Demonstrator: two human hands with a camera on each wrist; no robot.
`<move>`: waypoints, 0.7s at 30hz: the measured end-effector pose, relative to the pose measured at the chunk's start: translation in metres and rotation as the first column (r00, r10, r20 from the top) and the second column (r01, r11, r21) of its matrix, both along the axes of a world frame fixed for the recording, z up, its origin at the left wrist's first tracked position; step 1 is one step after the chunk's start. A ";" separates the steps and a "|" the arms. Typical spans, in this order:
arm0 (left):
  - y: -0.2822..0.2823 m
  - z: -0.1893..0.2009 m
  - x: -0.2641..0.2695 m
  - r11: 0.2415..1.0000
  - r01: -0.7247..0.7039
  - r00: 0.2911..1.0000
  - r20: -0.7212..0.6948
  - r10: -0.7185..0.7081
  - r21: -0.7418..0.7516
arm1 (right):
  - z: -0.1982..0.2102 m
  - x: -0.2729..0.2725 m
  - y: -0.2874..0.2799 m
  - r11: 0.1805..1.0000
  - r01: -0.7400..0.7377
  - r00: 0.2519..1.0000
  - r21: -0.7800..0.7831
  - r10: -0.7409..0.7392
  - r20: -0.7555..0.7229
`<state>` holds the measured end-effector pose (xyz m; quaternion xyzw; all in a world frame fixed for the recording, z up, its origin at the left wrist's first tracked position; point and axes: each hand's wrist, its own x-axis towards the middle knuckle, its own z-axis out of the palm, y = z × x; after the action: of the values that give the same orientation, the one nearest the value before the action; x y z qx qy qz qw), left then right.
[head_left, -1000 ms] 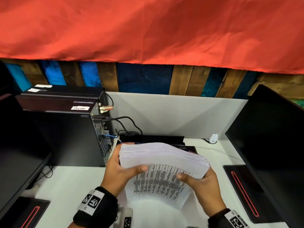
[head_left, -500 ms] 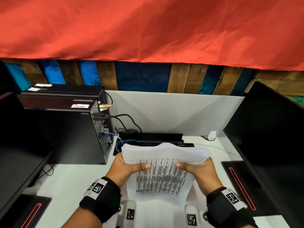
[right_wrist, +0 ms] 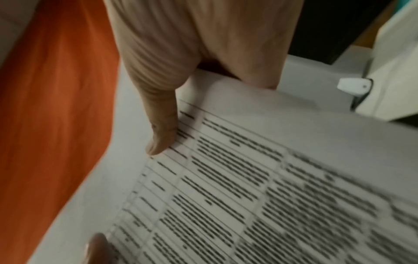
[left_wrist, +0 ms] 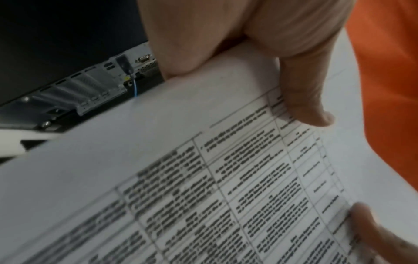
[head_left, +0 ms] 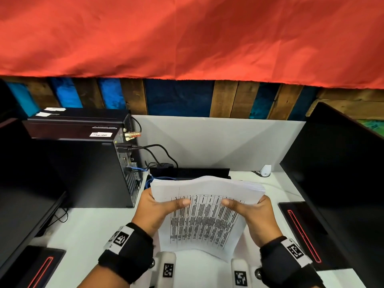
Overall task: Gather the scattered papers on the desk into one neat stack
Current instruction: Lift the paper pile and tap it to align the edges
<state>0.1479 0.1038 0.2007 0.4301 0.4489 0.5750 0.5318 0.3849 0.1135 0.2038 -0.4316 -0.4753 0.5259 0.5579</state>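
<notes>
A thick stack of white papers (head_left: 204, 206) with a printed table on the near sheet stands on edge above the white desk (head_left: 87, 229), tilted toward me. My left hand (head_left: 160, 206) grips its left side, thumb across the printed face. My right hand (head_left: 249, 210) grips the right side the same way. In the left wrist view the stack (left_wrist: 181, 169) fills the frame, with the left thumb (left_wrist: 307, 107) pressed on it. The right wrist view shows the stack (right_wrist: 248, 178) under the right thumb (right_wrist: 162, 132). The fingers behind the stack are hidden.
A black computer tower (head_left: 87, 163) with cables stands at the left. Dark monitors sit at the far left (head_left: 18, 194) and right (head_left: 340, 183). A black box (head_left: 191, 172) lies behind the stack, and a small white device (head_left: 265, 170) sits by the grey partition.
The stack has dropped toward the desk and tipped more upright, with its top edges more even. Both hands came down and slid to the stack's two sides.
</notes>
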 end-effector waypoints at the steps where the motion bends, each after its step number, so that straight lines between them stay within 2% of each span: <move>1: 0.000 0.002 -0.001 1.000 -0.028 1.000 -0.007 0.028 0.011 | 0.002 0.000 -0.001 0.999 0.028 0.999 0.030 -0.029 0.019; 4: -0.005 0.006 0.005 0.988 -0.147 0.989 0.022 0.146 0.054 | 0.003 -0.006 -0.012 0.955 0.228 0.956 0.189 -0.257 0.144; 5: -0.008 0.009 0.009 0.980 -0.187 0.982 0.043 0.184 0.069 | 0.003 -0.010 -0.017 0.930 0.234 0.919 0.283 -0.306 0.248; 7: -0.012 0.016 0.018 0.957 -0.275 0.961 0.069 0.269 0.091 | 0.002 -0.019 -0.026 0.899 0.147 0.821 0.412 -0.344 0.456; 9: -0.011 0.022 0.023 0.934 -0.351 0.935 0.075 0.346 0.069 | -0.001 -0.023 -0.030 0.898 0.094 0.761 0.430 -0.343 0.550; 10: -0.010 0.024 0.024 0.928 -0.368 0.929 0.072 0.364 0.056 | -0.001 -0.025 -0.031 0.903 0.103 0.757 0.417 -0.344 0.556; 13: -0.011 0.025 0.022 0.932 -0.363 0.929 0.087 0.361 0.016 | -0.003 -0.026 -0.035 0.928 0.130 0.829 0.348 -0.294 0.475; 16: -0.015 0.024 0.023 0.932 -0.363 0.927 0.096 0.361 -0.002 | -0.010 -0.022 -0.037 0.930 0.215 0.877 0.298 -0.318 0.361; 18: -0.018 0.021 0.024 0.934 -0.358 0.931 0.074 0.356 0.015 | -0.017 -0.018 -0.036 0.960 0.248 0.933 0.134 -0.273 0.233; 21: -0.025 0.014 0.025 0.959 -0.280 0.958 0.074 0.276 0.042 | -0.026 -0.019 -0.036 0.989 0.131 0.988 -0.074 -0.124 0.093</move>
<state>0.1724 0.0785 0.2148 0.3569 0.4714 0.6699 0.4490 0.3660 0.0776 0.1780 -0.5059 -0.4494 0.4882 0.5512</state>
